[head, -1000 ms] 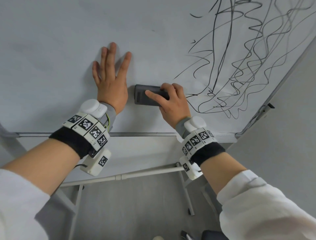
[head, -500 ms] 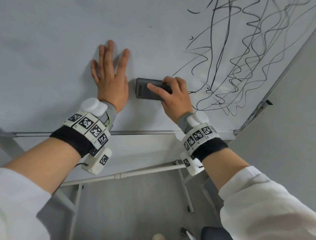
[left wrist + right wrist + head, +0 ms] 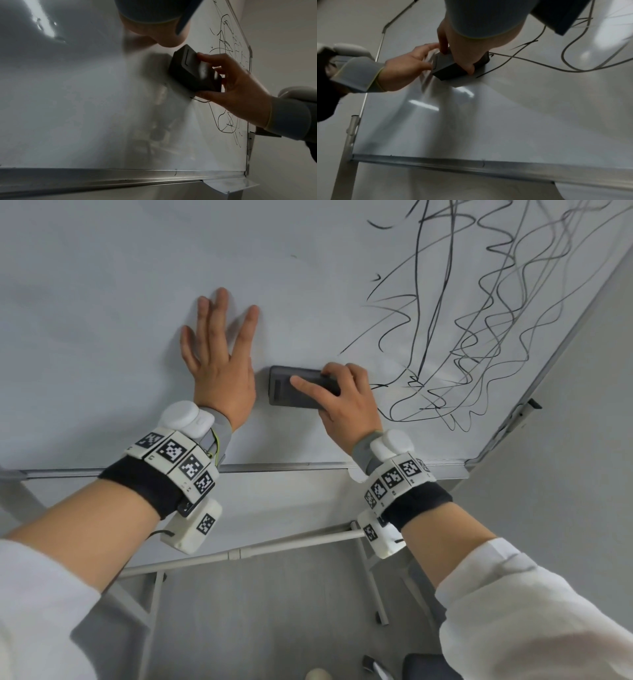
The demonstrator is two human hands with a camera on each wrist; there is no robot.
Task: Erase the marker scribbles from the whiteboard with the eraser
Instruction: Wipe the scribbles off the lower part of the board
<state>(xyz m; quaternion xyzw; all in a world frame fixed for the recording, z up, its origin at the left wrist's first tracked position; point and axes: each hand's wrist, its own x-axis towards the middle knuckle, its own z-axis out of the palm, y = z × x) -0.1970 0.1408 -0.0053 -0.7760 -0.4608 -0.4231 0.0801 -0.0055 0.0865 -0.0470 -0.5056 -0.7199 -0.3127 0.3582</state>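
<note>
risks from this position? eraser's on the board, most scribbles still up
1. The right hand holds the eraser by its edges; a hard stroke might twist it loose.
2. The scribbles run to the whiteboard's right frame; strokes may stop short there.
3. The left hand lies flat beside the eraser, so a leftward stroke could hit it.

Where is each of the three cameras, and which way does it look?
Head: worn on the head, looking down at the whiteboard; both forearms show, left hand flat, right hand gripping the eraser.
Left wrist: looks along the board toward the right hand and scribbles.
Right wrist: looks across the board toward the left hand.
All three views show the eraser.
</note>
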